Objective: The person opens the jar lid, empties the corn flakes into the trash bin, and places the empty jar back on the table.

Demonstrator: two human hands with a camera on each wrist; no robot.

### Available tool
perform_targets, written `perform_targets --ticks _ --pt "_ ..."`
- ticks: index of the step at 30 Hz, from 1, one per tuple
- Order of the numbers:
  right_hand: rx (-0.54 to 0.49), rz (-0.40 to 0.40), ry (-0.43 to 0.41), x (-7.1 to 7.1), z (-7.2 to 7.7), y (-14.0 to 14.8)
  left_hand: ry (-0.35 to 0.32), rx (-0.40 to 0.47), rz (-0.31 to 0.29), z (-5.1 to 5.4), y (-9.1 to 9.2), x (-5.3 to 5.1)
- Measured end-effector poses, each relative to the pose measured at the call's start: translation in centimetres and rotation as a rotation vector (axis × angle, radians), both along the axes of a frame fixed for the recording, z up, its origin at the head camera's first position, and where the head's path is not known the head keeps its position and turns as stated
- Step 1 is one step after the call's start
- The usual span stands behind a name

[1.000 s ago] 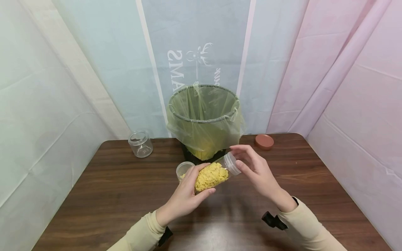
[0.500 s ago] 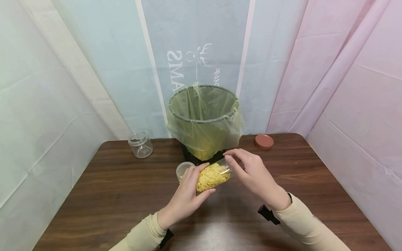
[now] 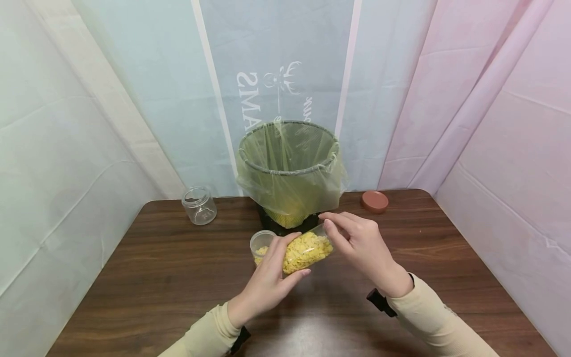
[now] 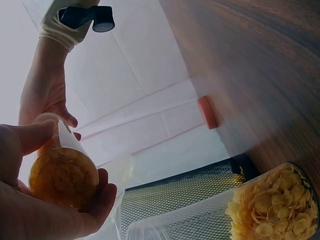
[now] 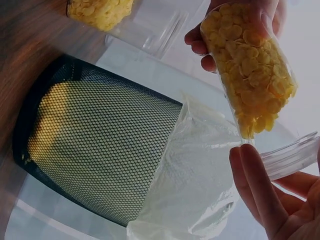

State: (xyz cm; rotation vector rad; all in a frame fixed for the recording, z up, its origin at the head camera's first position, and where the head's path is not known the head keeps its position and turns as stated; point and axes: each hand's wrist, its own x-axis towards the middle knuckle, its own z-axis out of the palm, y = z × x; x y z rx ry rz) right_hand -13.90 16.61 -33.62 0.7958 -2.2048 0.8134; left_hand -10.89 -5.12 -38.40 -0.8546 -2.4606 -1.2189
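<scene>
Pale lettering on the back curtain, partly readable
On the blue-grey panel of the curtain (image 3: 276,34), seen in the head view, white capitals (image 3: 248,101) run downward and read "SMA" (they look mirrored), with the bin's liner (image 3: 290,186) cutting across their lower end. Beside them stands a white emblem (image 3: 289,79) with branching antlers, a thin white line trailing below it. Farther right, a scrap of slanted white script (image 3: 308,109) seems to include "ur", also reversed; its remaining letters are too faint to read. The clear jar (image 3: 199,206) bears a small mark, illegible at this size.
</scene>
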Motion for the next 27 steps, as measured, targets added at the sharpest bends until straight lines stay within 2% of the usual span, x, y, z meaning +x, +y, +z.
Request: perform_targets --ticks 6,12,27 --pt "0.002 0.023 0.099 0.06 0.26 -0.08 -0.043 0.017 -0.021 0.07 0.07 0.14" --pt "-0.008 0.057 0.192 0.02 0.35 -0.18 -0.042 0.023 -0.034 0.08 -0.06 0.15" --pt "0.0 0.13 0.26 -0.32 0.45 0.04 -0.059 0.029 -0.074 0.15 -0.09 0.03"
